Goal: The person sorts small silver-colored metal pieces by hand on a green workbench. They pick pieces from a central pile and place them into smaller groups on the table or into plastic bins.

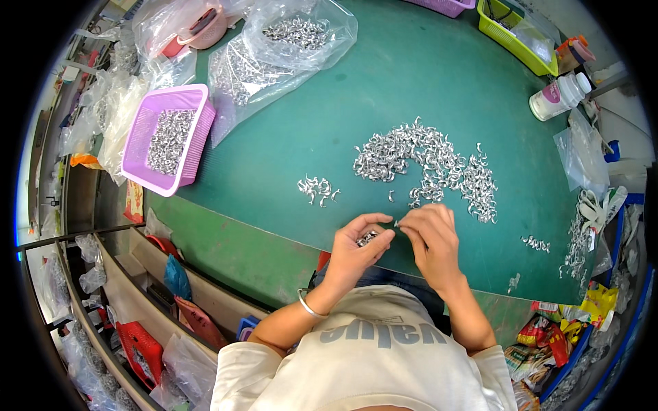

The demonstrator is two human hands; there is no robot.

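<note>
My left hand [351,252] is curled around several small silver metal pieces [367,238], which show in its palm. Close by on the right, my right hand [436,241] has its thumb and fingers pinched at a tiny silver piece [396,223], near the left fingertips. Just beyond the hands, a large heap of curved silver metal pieces [439,168] spreads over the green tabletop [274,157]. A smaller cluster of curved pieces [318,190] lies to the left of it. One single curved piece [391,196] sits between the hands and the heap.
A purple basket [203,137] of metal pieces stands at the left edge, beside clear plastic bags [229,103] of more pieces. To the right are a white bottle [558,97], a green basket [504,42], a short row of pieces [536,244] and a loose strip of pieces [576,240].
</note>
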